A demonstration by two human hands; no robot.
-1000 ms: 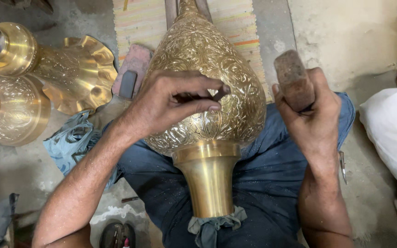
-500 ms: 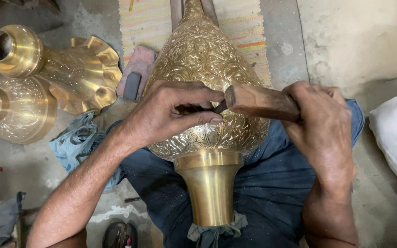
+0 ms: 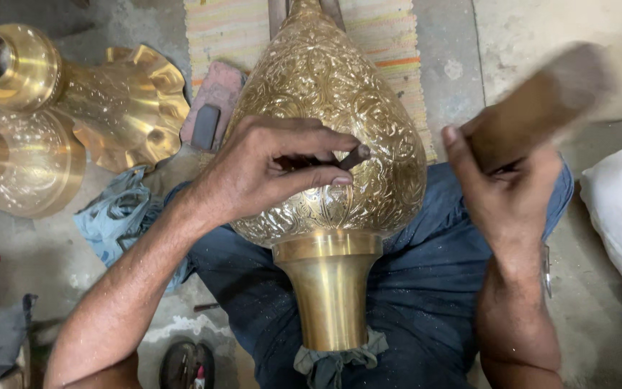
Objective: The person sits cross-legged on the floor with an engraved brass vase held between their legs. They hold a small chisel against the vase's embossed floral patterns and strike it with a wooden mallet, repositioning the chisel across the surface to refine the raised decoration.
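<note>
A large engraved brass vase [image 3: 325,94] lies across my lap, its smooth neck [image 3: 329,292] pointing toward me. My left hand [image 3: 268,169] rests on the vase's patterned belly and grips a thin dark metal punch [image 3: 340,158], tip lying against the brass. My right hand [image 3: 502,191] is raised to the right of the vase and holds a brown wooden mallet [image 3: 541,104], which is blurred by motion and clear of the punch.
Two more brass vessels [image 3: 120,108] [image 3: 19,162] lie on the concrete floor at left. A reddish block [image 3: 214,108] and a blue cloth [image 3: 120,212] sit beside them. A striped mat [image 3: 397,43] lies under the vase. White fabric [image 3: 620,209] shows at right.
The mallet came down onto the punch half a second ago and has now swung back up and to the right. My left hand and the punch stay in place.
</note>
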